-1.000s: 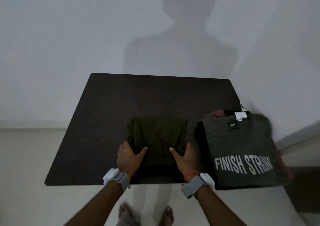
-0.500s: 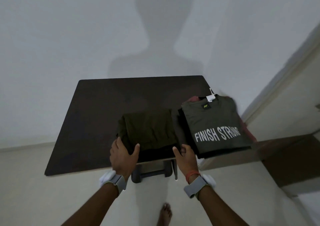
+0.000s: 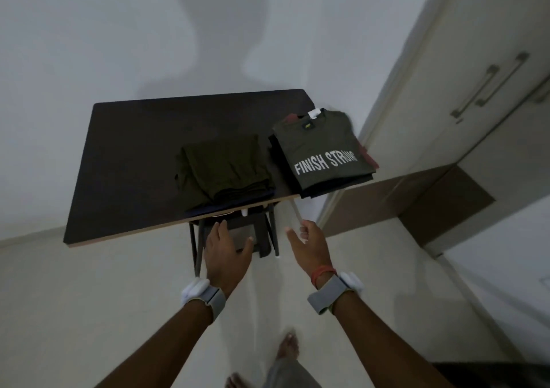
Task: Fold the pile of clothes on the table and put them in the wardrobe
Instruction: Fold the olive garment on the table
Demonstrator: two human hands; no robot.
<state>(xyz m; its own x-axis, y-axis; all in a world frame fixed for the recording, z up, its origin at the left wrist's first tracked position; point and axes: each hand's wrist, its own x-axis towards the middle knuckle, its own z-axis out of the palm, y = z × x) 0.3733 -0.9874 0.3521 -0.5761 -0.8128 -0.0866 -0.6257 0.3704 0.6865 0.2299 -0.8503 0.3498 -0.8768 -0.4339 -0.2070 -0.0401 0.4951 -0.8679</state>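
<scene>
While both hands are held clear of the table (image 3: 134, 155), the folded olive garment (image 3: 223, 170) is seen lying flat just beyond the fingertips of the left hand (image 3: 226, 253), near the front edge. It is folded into a compact rectangle, with stacked layers visible along its near side and a darker layer showing beneath. Ahead of the right hand (image 3: 306, 247), a stack topped by the FINISH STRONG shirt (image 3: 324, 152) is set at the table's right corner. Nothing is held by either hand, and the fingers of both are loosely spread. Half a second ago the garment's near edge was gripped by both hands. It has since been released, and the hands are drawn back below the table edge. The wardrobe doors (image 3: 446, 90) are now revealed to the right of the right hand.
</scene>
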